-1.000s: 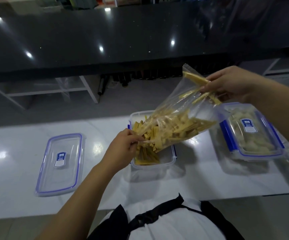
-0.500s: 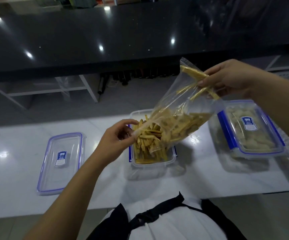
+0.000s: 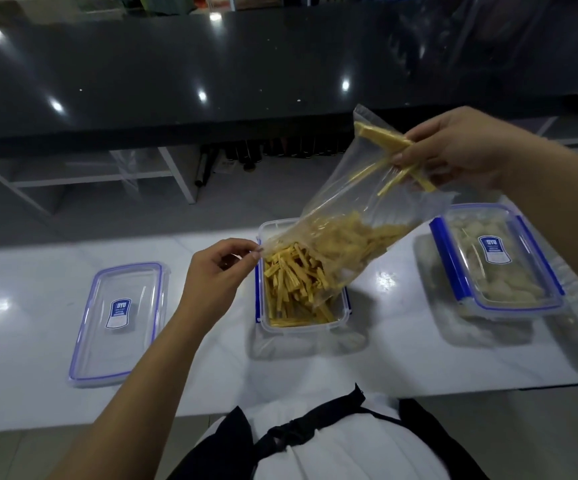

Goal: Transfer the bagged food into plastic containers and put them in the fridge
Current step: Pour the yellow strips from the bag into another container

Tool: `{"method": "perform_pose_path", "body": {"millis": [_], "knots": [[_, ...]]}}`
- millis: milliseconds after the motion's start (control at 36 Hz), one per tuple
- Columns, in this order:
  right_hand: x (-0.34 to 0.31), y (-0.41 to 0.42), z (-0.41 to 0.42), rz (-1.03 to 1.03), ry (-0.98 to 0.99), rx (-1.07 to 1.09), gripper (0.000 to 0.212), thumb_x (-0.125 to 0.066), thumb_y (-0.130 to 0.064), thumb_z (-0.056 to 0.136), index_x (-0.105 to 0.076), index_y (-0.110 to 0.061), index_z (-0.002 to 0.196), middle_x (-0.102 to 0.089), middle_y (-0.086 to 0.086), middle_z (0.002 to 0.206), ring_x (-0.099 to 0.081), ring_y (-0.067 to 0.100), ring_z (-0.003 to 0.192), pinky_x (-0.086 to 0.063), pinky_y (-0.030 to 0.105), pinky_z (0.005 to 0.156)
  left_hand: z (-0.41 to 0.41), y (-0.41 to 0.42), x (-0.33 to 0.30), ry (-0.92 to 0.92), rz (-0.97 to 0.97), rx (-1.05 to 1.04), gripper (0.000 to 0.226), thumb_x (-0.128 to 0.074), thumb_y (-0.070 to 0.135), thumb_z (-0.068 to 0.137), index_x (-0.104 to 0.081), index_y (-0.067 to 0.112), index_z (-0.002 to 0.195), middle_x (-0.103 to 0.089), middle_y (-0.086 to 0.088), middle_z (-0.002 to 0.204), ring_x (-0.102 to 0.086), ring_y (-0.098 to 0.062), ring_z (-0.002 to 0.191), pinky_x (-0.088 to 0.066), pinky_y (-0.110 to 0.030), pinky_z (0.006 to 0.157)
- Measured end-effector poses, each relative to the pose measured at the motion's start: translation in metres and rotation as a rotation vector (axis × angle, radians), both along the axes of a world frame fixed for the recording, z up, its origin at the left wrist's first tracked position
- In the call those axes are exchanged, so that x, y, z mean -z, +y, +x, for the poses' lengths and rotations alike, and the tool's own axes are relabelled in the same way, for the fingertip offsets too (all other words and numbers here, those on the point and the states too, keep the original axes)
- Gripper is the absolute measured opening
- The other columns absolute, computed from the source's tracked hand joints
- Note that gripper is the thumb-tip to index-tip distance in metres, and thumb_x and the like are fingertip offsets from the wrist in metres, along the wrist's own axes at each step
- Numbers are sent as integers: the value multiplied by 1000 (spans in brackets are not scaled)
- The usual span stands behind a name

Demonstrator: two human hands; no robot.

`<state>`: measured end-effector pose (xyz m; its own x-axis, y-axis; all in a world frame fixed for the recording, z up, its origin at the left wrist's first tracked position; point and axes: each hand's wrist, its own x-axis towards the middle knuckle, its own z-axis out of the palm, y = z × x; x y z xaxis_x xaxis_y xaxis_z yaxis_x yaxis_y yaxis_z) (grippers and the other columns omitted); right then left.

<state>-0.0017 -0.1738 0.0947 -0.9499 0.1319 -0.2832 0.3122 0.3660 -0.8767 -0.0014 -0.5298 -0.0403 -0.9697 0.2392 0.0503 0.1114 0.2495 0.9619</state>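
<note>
A clear plastic bag [image 3: 357, 209] of yellow food strips hangs tilted, mouth down, over an open plastic container [image 3: 341, 315] on the white counter. My right hand [image 3: 460, 147] grips the bag's upper end, with a few strips caught under the fingers. My left hand [image 3: 216, 275] pinches the rim of the bag's mouth at the container's left edge. Yellow strips [image 3: 294, 282] lie heaped in the container under the mouth; more sit inside the bag.
A loose container lid [image 3: 121, 320] with a blue seal lies flat at the left. A closed container [image 3: 499, 261] of pale food stands at the right. A black raised counter [image 3: 211, 74] runs across behind the white counter [image 3: 402, 362].
My right hand has lifted the bag's upper end higher. More strips have slid out into the container. My left hand has shifted from clutching the mouth to pinching its rim.
</note>
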Motion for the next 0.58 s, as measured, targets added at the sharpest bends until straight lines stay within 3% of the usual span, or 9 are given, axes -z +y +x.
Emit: {"method": "perform_pose_path", "body": {"millis": [111,306,417,500,583], "knots": [[5,-9,-3,102,-13,-13,9,-77,-10,82,-79,-17,88,-78,8,88,-76,20,78,-60,27,61,5,2,0,-1,3,-46,17,-73,17,90,-77,34,87,-73,9,80,-59,-3,66,-49,-17,59],[-19,-22,-19,121,74,-23,14,-81,-11,77,-81,-21,87,-74,3,72,-66,8,55,-53,21,51,16,-2,-1,10,23,-99,28,-70,14,92,-75,40,85,-72,14,78,-60,-3,64,-47,-13,57],[-14,-35,-22,167,25,-57,12,-81,-10,78,-81,-18,86,-75,2,74,-71,10,63,-56,25,57,18,-3,1,-15,14,-146,20,-70,15,93,-75,34,90,-73,12,81,-62,-6,66,-49,-14,58],[-19,-38,-27,156,36,-36,13,-81,-9,77,-81,-18,85,-72,-1,66,-66,5,53,-51,20,48,19,-6,2,-18,35,-171,19,-71,15,92,-76,33,89,-73,12,79,-61,-5,65,-49,-13,59],[-24,-40,-33,169,73,-37,13,-82,-12,75,-81,-23,83,-72,-3,67,-65,6,55,-51,20,50,21,-7,3,-6,45,-196,20,-71,13,92,-76,32,90,-73,14,80,-61,-4,64,-48,-11,58]]}}
